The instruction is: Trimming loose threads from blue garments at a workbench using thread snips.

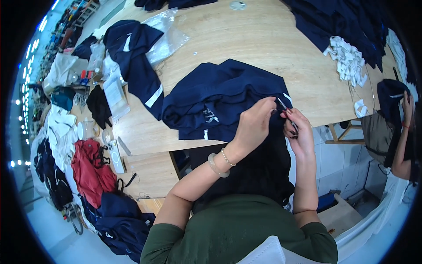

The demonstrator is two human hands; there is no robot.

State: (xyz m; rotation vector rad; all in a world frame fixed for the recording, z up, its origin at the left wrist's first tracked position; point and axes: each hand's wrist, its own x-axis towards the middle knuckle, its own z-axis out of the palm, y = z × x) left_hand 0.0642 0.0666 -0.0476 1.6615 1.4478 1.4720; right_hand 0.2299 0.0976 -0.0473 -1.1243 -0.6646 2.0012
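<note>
A navy blue garment (224, 86) lies bunched on the wooden table in front of me, with white lettering and small white patches on it. My left hand (255, 121) is over its right part, thumb and fingertips pinched together. What they pinch is too small to make out. Close beside it, my right hand (300, 127) is closed around small scissors (281, 104), whose slim tips point up and left toward the left fingertips. Part of the scissors is hidden by the fingers.
Another navy garment (134, 53) lies on a clear plastic bag (169, 42) at the far left. White fabric strips (345, 59) and dark clothes (338, 22) lie far right. A white phone (116, 157) and a red garment (90, 169) sit at left. A co-worker's hand (408, 108) shows at right.
</note>
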